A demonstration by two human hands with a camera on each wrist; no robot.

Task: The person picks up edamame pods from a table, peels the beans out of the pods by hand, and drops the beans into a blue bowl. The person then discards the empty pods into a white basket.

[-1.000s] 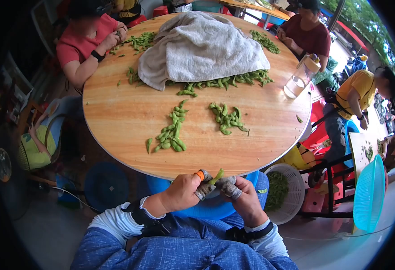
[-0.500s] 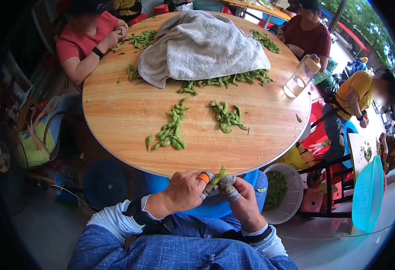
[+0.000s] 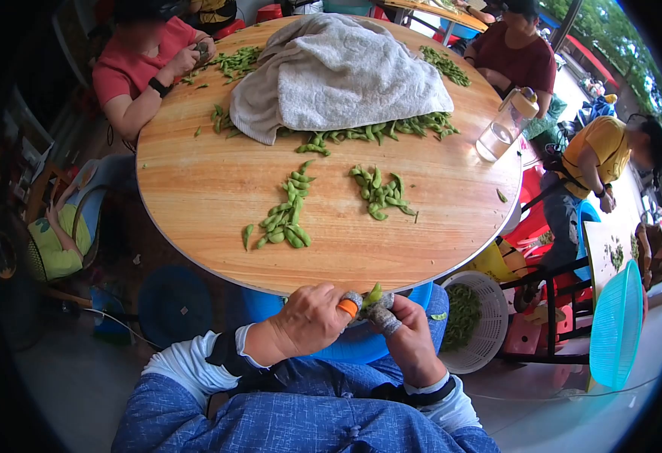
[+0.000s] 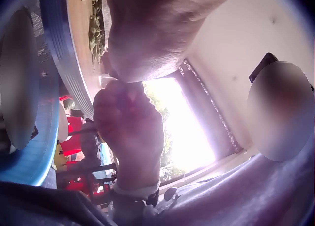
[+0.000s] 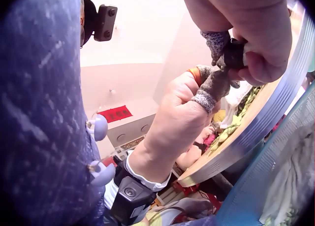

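Note:
Just in front of the near table edge, my left hand (image 3: 304, 321) and right hand (image 3: 412, 340) meet at the fingertips. Between them they pinch a green soybean pod (image 3: 374, 292), whose tip points up. Worn grey fabric covers sit on the thumbs and fingers of both hands, and an orange band (image 3: 347, 307) rings one left finger. In the right wrist view a black band (image 5: 234, 54) shows on my right hand (image 5: 263, 34), close against the left hand (image 5: 182, 98). My fingers mostly hide the pod there.
On the round wooden table (image 3: 218, 189) lie two small piles of pods (image 3: 286, 215) and a grey towel (image 3: 361, 79) over a larger heap. A water bottle (image 3: 506, 127) stands at right. Below are a blue basin (image 3: 346, 353) and a white basket (image 3: 492, 332) of pods. Other people sit around.
My left hand has turned and shifted slightly right, its back now facing up more. The pod has moved a little to the right with it, and less of it shows. My right hand stays nearly in place.

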